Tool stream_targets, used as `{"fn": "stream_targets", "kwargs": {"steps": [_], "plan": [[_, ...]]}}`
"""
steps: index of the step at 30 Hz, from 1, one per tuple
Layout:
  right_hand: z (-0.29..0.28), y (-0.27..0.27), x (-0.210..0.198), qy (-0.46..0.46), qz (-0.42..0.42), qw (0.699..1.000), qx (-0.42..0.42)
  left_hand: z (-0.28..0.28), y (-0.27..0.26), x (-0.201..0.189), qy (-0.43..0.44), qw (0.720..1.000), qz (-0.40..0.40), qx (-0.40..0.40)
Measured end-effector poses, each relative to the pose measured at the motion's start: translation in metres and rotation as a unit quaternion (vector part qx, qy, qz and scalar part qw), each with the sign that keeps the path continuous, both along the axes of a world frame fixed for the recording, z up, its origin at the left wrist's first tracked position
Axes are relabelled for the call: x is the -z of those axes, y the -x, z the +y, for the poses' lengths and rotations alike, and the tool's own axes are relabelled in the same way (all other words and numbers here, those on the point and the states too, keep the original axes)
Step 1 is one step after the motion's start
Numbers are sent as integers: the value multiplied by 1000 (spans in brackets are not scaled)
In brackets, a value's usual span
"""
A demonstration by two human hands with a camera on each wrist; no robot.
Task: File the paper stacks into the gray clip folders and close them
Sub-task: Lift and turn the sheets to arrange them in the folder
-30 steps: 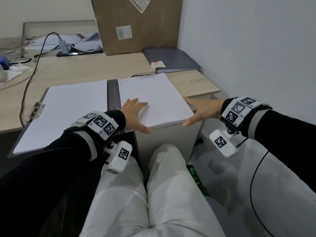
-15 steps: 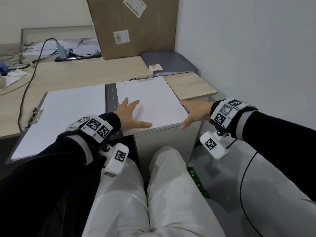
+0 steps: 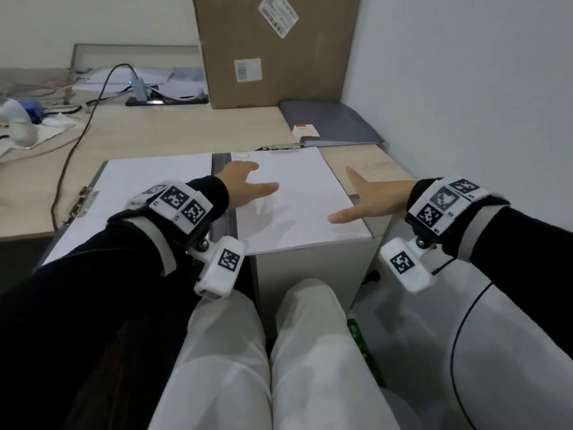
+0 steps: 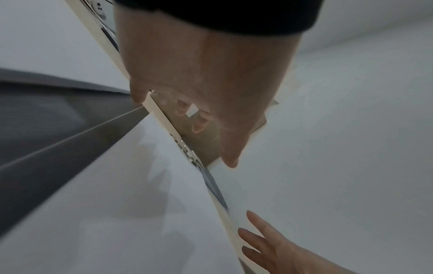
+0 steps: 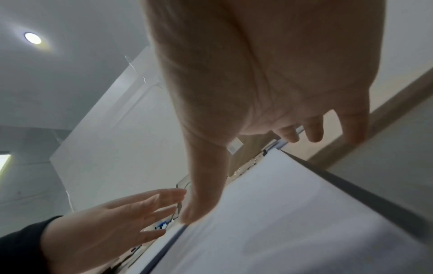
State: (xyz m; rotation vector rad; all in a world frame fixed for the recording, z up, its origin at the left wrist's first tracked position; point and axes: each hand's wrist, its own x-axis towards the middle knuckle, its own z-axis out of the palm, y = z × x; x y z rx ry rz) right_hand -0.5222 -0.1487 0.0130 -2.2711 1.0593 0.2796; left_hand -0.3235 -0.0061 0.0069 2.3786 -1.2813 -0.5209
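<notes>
An open gray clip folder lay flat on the desk, a paper stack on its left half and another paper stack on its right. The left hand hovered over the right stack, fingers spread, grasping nothing. The right hand hung by that stack's right edge, likewise released. A closed gray folder lay at far right.

White paper (gray folder beneath)

left hand fingers spread | above paper stack | right hand at edge
</notes>
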Motion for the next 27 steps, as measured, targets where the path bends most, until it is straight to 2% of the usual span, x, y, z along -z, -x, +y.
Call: {"fn": "stream_targets", "kwargs": {"steps": [6, 14, 20, 27], "plan": [[-26, -60, -17, 20, -53, 998, -3, -42, -35, -17, 27, 999, 22, -16], [-79, -138, -6, 118, -11, 993, 9, -128, -68, -22, 73, 994, 77, -25], [-91, -165, 16, 160, 16, 987, 26, -179, -70, -14, 11, 997, 70, 5], [-96, -173, 28, 180, 70, 981, 3, -211, -69, 2, -60, 995, 5, 77]]}}
